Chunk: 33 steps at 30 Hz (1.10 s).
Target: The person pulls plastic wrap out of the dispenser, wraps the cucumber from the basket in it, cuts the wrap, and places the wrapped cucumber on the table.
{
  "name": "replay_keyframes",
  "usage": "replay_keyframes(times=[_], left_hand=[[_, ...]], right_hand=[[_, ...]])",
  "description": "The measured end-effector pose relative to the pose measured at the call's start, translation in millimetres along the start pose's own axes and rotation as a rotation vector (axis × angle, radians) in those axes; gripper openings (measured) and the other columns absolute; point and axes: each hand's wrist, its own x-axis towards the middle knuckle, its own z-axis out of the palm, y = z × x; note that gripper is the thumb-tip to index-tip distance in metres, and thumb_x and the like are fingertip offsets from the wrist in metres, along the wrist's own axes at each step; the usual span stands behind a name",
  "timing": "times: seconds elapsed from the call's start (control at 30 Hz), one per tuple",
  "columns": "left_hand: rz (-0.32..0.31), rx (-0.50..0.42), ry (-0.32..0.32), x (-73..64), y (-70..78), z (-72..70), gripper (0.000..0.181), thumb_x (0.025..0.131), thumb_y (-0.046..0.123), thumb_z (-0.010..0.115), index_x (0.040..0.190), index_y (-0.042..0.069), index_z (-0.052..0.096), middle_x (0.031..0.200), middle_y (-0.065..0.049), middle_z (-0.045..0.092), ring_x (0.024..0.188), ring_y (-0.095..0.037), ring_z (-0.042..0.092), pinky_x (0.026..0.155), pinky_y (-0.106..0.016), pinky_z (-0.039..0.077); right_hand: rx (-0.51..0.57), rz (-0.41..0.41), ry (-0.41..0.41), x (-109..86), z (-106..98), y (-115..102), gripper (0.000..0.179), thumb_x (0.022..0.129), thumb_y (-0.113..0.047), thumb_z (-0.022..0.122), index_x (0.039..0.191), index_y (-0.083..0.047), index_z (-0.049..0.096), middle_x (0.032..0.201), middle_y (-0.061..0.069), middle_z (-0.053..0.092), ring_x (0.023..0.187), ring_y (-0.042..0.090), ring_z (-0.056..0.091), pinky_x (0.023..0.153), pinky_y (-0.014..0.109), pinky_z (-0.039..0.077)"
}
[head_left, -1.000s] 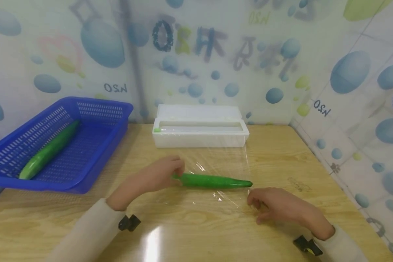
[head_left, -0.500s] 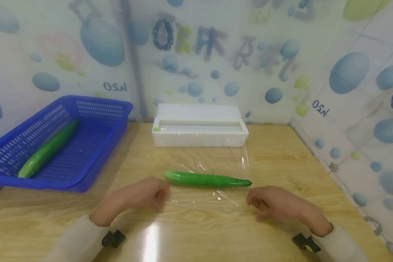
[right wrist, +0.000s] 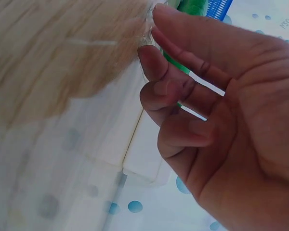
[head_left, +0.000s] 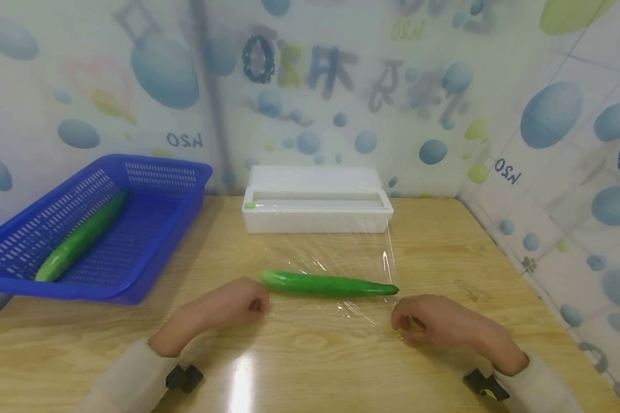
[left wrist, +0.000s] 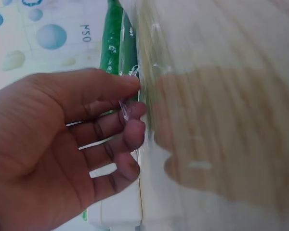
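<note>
A green cucumber [head_left: 330,285] lies crosswise on a sheet of clear plastic wrap [head_left: 359,310] on the table. The wrap runs back to a white dispenser box [head_left: 317,221] with its lid raised. Just left of the cucumber's pale end, my left hand [head_left: 229,307] pinches the near left part of the wrap; in the left wrist view, film shows between thumb and forefinger. My right hand [head_left: 439,320], near the cucumber's dark tip, pinches the near right corner of the wrap, its other fingers curled. The cucumber is partly hidden by the hands in both wrist views.
At the left stands a blue mesh basket [head_left: 178,229] with a second cucumber [head_left: 82,235] inside. A patterned wall [head_left: 310,115] closes off the table's back, and another runs along the right side. A green slider [head_left: 250,205] sits on the box's left end.
My left hand has left the cucumber's pale end, moved left and nearer to me, and taken the wrap's edge. My right hand has stayed almost in place.
</note>
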Motion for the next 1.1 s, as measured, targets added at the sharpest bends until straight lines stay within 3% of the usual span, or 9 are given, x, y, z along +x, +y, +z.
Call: replay_keyframes(times=[0.23,0.4,0.5,0.6,0.77,0.87,1.1], left_hand=[[0.008,-0.029,0.044,-2.2,1.2,-4.5,0.02,0.077,-0.005,0.067,0.072,0.014,0.06,0.069,0.011,0.05,0.065,-0.004,0.046,0.06,-0.023,0.043],[0.032,-0.079,0.088,-1.1,2.2,-7.7,0.025,0.077,-0.007,0.063,0.073,0.017,0.056,0.067,0.012,0.047,0.064,-0.006,0.045,0.057,-0.022,0.042],[0.044,-0.1,0.116,0.1,2.2,-7.1,0.024,0.079,-0.007,0.062,0.076,0.016,0.056,0.068,0.013,0.048,0.064,-0.005,0.046,0.057,-0.022,0.043],[0.046,-0.094,0.143,0.9,2.5,-7.1,0.02,0.081,-0.007,0.061,0.08,0.013,0.058,0.07,0.012,0.051,0.066,-0.004,0.048,0.06,-0.023,0.045],[0.054,-0.112,0.183,-1.3,3.8,-8.7,0.017,0.081,-0.008,0.059,0.089,0.006,0.064,0.077,0.003,0.062,0.07,-0.004,0.053,0.063,-0.025,0.049],[0.063,-0.114,0.193,-2.7,2.8,-9.3,0.016,0.083,-0.007,0.06,0.092,0.003,0.068,0.079,0.0,0.065,0.071,-0.004,0.054,0.063,-0.025,0.05],[0.047,-0.116,0.237,0.7,-1.1,-12.7,0.005,0.087,0.005,0.068,0.088,0.006,0.073,0.078,0.009,0.062,0.066,-0.003,0.051,0.06,-0.025,0.048]], right_hand=[[-0.008,-0.047,0.005,0.9,0.1,0.3,0.013,0.082,-0.025,0.075,0.089,-0.028,0.064,0.083,-0.02,0.053,0.069,0.0,0.048,0.061,0.019,0.042],[-0.013,0.005,0.002,1.4,0.2,-2.5,0.022,0.077,-0.044,0.073,0.089,-0.029,0.063,0.083,-0.02,0.052,0.071,0.001,0.048,0.063,0.021,0.043],[-0.036,0.008,0.011,2.4,2.6,-3.3,0.018,0.079,-0.038,0.075,0.087,-0.03,0.062,0.082,-0.02,0.05,0.072,0.0,0.048,0.064,0.021,0.044],[-0.068,-0.044,0.038,3.8,5.3,-2.7,0.015,0.082,-0.022,0.074,0.085,-0.029,0.061,0.08,-0.02,0.049,0.07,-0.001,0.048,0.062,0.02,0.043],[-0.077,-0.105,0.067,5.0,5.4,-1.8,0.017,0.086,-0.014,0.07,0.084,-0.028,0.061,0.08,-0.021,0.049,0.068,-0.002,0.047,0.06,0.018,0.042],[-0.063,-0.09,0.085,4.0,3.7,-1.8,0.018,0.088,-0.014,0.068,0.085,-0.029,0.059,0.081,-0.021,0.049,0.067,-0.002,0.046,0.058,0.018,0.042],[-0.034,-0.02,0.127,1.7,-4.4,-0.8,0.017,0.092,-0.01,0.063,0.091,-0.026,0.057,0.083,-0.019,0.051,0.065,0.001,0.045,0.058,0.02,0.041]])
